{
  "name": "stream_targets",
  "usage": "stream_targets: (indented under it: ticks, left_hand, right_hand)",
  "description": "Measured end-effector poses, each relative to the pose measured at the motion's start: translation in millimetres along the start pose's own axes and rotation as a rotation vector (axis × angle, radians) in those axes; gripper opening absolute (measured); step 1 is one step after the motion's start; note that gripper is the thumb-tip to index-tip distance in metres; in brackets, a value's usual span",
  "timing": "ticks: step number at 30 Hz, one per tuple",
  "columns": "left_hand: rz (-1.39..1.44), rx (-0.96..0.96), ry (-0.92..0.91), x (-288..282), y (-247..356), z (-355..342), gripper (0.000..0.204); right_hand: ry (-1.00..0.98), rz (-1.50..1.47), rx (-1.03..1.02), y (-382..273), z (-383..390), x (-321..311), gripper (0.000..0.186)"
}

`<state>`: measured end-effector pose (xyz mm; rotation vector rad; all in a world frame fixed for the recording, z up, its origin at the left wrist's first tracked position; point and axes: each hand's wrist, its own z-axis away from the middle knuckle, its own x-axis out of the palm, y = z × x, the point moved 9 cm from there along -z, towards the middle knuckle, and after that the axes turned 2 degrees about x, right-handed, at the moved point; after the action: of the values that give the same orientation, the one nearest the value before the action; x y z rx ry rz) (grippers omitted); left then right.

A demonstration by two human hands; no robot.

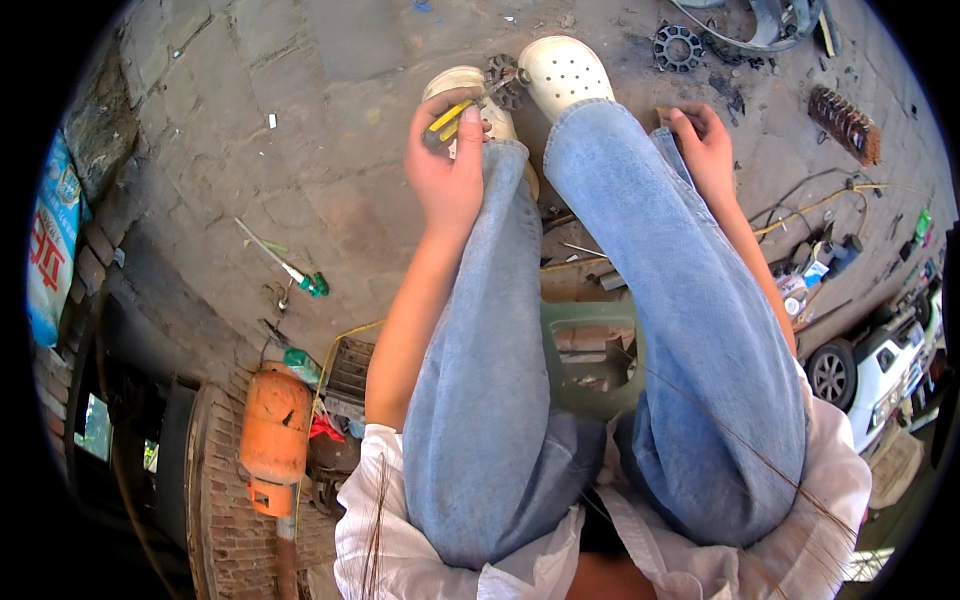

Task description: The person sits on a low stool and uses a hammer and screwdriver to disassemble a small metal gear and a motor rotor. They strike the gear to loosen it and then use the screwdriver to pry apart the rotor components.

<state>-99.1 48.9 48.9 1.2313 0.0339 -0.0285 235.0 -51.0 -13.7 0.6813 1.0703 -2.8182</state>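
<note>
My left hand (447, 160) is closed round the black-and-yellow handle of a screwdriver (452, 117). The shaft points up and right to a dark, notched round metal piece (503, 82) on the ground. That piece sits between my two cream clogs (565, 72), partly covered by the shaft. Beyond my right shin, my right hand (706, 150) has its fingers curled in. A small tan edge shows at its fingertips; the rest of it is hidden by my leg, so its kind cannot be made out.
A slotted dark metal ring (678, 48) lies at the far right, near a brush-like block (845, 125). A green-handled tool (290, 265) lies at left. Closer stands an orange gas cylinder (274, 425). A green stool (590, 390) is under me; a white car (885, 365) stands at right.
</note>
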Motion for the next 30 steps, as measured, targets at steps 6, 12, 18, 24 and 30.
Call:
stream_targets:
  ticks: [6, 12, 18, 24, 30]
  left_hand:
    - [-0.14, 0.073, 0.064, -3, 7, -6, 0.027]
    - [-0.236, 0.086, 0.052, -3, 15, -7, 0.028]
    - [-0.189, 0.099, -0.004, 0, 13, -12, 0.023]
    - [-0.068, 0.041, 0.016, -9, -4, -16, 0.021]
    - [-0.009, -0.021, 0.034, -18, -12, -23, 0.027]
  right_hand:
    - [0.308, 0.475, 0.006, 131, 42, -58, 0.041]
    - [0.107, 0.65, 0.044, 166, 35, -41, 0.04]
    - [0.022, 0.661, 0.182, 192, 18, -38, 0.037]
    - [0.019, 0.699, 0.163, 204, 16, -41, 0.034]
    - [0.022, 0.715, 0.16, 200, 16, -42, 0.034]
